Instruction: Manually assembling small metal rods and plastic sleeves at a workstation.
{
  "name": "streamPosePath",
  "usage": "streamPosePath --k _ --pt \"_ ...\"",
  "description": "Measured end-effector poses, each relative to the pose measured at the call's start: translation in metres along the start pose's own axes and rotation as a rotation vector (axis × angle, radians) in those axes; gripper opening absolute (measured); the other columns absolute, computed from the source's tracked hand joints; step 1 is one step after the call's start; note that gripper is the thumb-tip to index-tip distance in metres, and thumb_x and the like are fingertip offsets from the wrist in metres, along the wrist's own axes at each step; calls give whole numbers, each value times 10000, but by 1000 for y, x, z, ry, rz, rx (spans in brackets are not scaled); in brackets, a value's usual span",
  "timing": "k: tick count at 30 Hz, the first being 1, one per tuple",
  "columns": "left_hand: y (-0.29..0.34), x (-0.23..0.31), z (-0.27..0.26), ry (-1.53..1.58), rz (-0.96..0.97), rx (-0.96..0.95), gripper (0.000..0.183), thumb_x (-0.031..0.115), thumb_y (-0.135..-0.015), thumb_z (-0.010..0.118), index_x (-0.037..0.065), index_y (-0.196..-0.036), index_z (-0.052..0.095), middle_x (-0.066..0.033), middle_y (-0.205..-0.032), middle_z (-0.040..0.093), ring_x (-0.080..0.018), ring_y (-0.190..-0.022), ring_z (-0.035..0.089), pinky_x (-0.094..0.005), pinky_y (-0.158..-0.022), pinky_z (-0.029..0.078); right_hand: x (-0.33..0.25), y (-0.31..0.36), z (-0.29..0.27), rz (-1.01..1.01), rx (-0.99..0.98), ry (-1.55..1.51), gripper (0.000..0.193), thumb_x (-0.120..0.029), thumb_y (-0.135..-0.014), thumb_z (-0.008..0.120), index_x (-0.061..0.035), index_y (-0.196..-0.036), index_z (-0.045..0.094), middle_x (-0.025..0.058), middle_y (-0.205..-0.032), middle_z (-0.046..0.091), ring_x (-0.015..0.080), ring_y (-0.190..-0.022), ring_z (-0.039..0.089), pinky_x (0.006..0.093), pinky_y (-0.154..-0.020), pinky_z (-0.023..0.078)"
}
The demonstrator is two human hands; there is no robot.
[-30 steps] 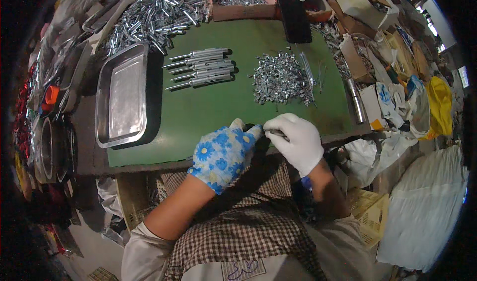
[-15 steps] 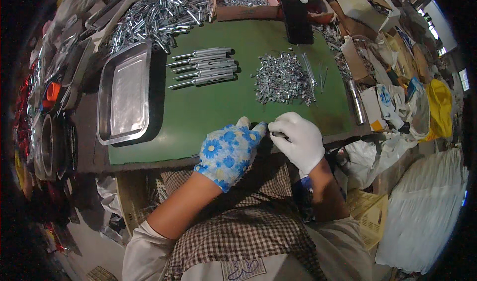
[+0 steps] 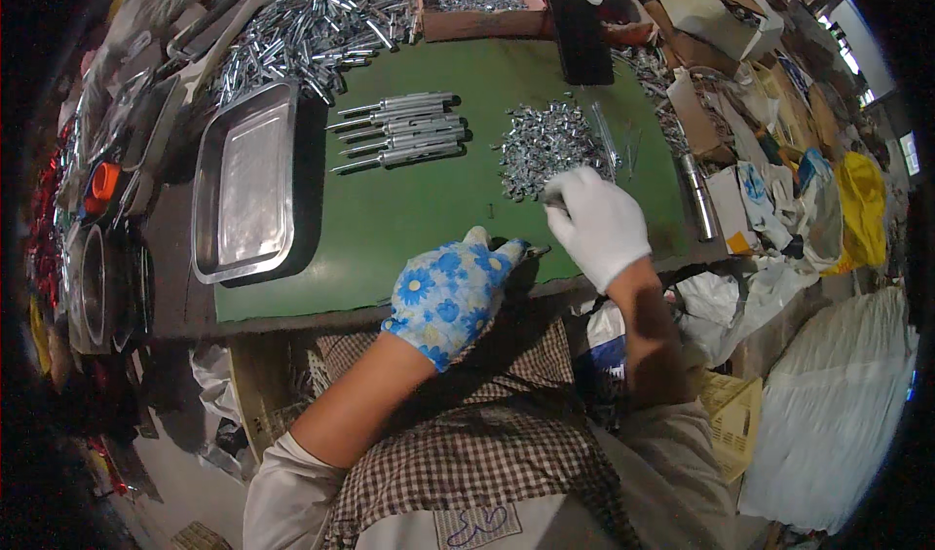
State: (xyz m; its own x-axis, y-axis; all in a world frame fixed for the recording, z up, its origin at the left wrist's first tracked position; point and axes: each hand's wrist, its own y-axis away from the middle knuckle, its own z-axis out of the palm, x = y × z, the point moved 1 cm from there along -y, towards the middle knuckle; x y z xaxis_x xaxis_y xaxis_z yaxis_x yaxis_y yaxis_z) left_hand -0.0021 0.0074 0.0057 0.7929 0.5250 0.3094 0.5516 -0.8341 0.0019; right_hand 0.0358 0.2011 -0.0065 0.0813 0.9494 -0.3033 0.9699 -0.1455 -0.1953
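Left hand (image 3: 453,292) pinching dark piece (image 3: 535,252) at green mat (image 3: 409,224)'s 5 o'clock | right hand (image 3: 599,224), grip: cannot tell, screening parts pile (image 3: 547,141)'s edge, 2 o'clock | tray (image 3: 255,190) lying 9 o'clock | yellow bag (image 3: 860,214) cluttering room, 3 o'clock

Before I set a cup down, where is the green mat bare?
The green mat looks bare between the tray, metal shafts and left hand; also a narrow strip between shafts and small-parts pile. Crowded: that pile, right hand at its near edge, and the far-left metal heap.
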Motion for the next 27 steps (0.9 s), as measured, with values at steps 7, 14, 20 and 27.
streamPosePath --k 7,14,20,27 --pt "-1 2 -2 10 -28 -46 317 120 -812 575 117 -1128 605 -156 -940 601 -290 -790 662 -409 -644 544 4 34 -12 -97 -86 -92 180 -94 -802 606 -79 -981 598 128 -912 590 336 -852 588 420 -745 478" --pt "1 -3 5 15 -7 17 350 162 -802 619 164 -1151 597 -135 -906 577 -317 -716 633 -419 -603 521 -5 33 -8 -80 -60 -350 148 -80 -778 641 -84 -926 644 101 -856 601 306 -809 604 398 -711 485" --pt "0 -1 1 71 -20 -1 377 155 -785 642 151 -1158 587 -136 -931 576 -320 -772 633 -421 -642 522 -10 27 -12 -212 -97 -312 142 -123 -775 637 -92 -912 610 102 -875 588 319 -828 597 407 -706 483" --pt "0 -2 1 66 -23 -14 358 164 -801 628 157 -1156 582 -128 -930 575 -319 -751 633 -417 -627 524 -14 28 -14 -226 -52 -241 134 -72 -754 659 -70 -882 620 102 -839 603 310 -783 607 390 -676 488"
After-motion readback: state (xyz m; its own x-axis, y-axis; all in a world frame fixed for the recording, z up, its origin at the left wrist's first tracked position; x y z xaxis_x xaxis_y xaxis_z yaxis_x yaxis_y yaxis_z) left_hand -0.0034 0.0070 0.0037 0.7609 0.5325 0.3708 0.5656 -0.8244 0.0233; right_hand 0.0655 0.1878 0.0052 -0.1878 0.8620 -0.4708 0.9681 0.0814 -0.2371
